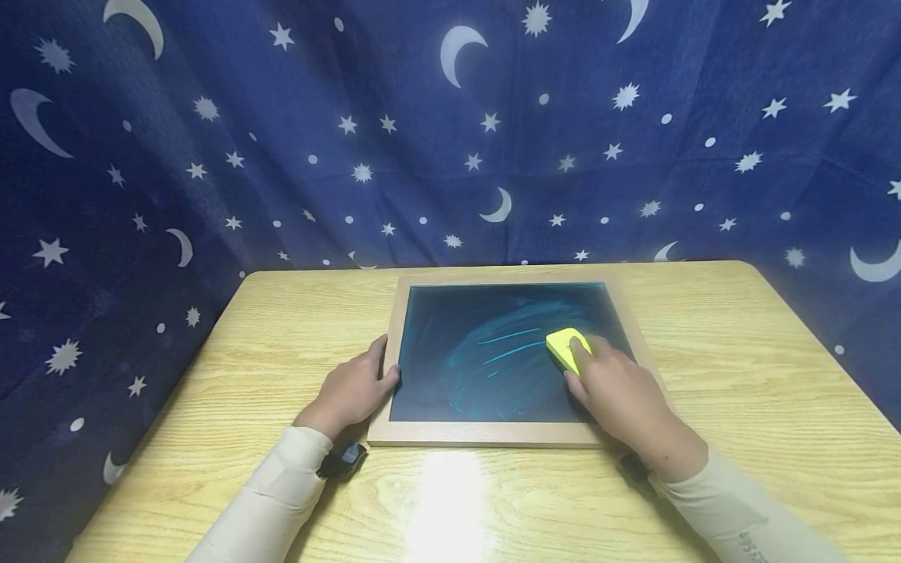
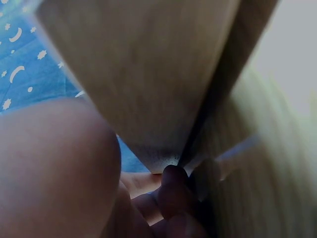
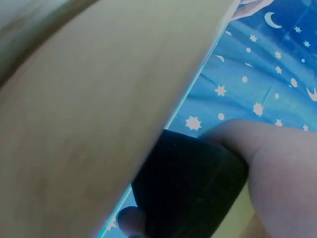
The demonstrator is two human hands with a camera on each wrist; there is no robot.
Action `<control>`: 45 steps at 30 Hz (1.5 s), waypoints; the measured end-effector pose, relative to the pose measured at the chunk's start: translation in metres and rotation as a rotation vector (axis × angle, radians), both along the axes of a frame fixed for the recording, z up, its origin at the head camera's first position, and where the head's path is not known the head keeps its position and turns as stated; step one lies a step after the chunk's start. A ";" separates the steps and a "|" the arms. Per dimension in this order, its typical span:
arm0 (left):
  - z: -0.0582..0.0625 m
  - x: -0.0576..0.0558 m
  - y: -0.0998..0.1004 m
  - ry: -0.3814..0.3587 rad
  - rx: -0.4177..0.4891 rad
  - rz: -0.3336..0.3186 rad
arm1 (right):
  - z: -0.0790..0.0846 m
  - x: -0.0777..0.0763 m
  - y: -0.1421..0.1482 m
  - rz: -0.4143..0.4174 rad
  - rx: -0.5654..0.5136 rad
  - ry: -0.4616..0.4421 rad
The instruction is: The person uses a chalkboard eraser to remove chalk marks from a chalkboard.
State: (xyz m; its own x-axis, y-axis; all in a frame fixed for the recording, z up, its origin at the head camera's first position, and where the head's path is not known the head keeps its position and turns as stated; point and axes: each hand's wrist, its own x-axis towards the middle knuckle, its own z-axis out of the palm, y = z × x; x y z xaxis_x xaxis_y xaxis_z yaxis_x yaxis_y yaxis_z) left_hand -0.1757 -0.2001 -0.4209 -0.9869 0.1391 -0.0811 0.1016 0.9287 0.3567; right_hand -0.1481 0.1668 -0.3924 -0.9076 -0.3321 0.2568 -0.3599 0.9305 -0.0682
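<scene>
A wood-framed chalkboard point(image 1: 429, 328) lies on the table, with blue-green chalk smears and a few thin chalk strokes point(image 1: 512, 353) across its dark face. My right hand point(image 1: 622, 395) grips a yellow chalkboard eraser point(image 1: 561, 341) over the right part of the board. The eraser's dark underside point(image 3: 190, 183) shows in the right wrist view, between thumb and fingers. At the board's left side my left hand point(image 1: 353, 392) holds the wooden frame, thumb over its top and fingers along its outer edge. Those fingers point(image 2: 173, 193) appear by the frame's side in the left wrist view.
The light wood-grain table point(image 1: 310, 313) extends around the board and has rounded far corners. Behind it and on the left hangs a dark blue curtain point(image 1: 415, 148) with moons and stars. A bright reflection lies on the table in front of the board.
</scene>
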 end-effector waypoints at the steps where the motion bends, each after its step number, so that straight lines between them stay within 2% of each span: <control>1: 0.000 0.000 0.000 0.000 0.000 0.000 | 0.000 0.000 0.000 -0.005 0.001 0.004; 9: 0.001 0.000 0.000 0.001 0.004 0.000 | 0.002 0.000 0.000 -0.003 -0.003 0.003; 22: 0.003 0.000 -0.001 -0.001 -0.003 0.002 | 0.001 0.002 -0.006 0.045 0.012 0.037; 30: -0.001 0.001 -0.001 -0.010 -0.001 -0.001 | -0.001 0.008 -0.020 0.060 0.015 0.006; 45: -0.001 0.002 0.002 0.024 0.003 0.001 | 0.000 0.017 -0.050 0.196 0.048 0.113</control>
State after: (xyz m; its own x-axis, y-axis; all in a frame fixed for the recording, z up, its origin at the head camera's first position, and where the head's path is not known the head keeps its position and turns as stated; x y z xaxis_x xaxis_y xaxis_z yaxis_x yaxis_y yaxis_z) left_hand -0.1739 -0.1985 -0.4218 -0.9887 0.1386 -0.0571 0.1094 0.9276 0.3573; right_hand -0.1306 0.1165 -0.3927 -0.7909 -0.5138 0.3325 -0.5370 0.8432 0.0257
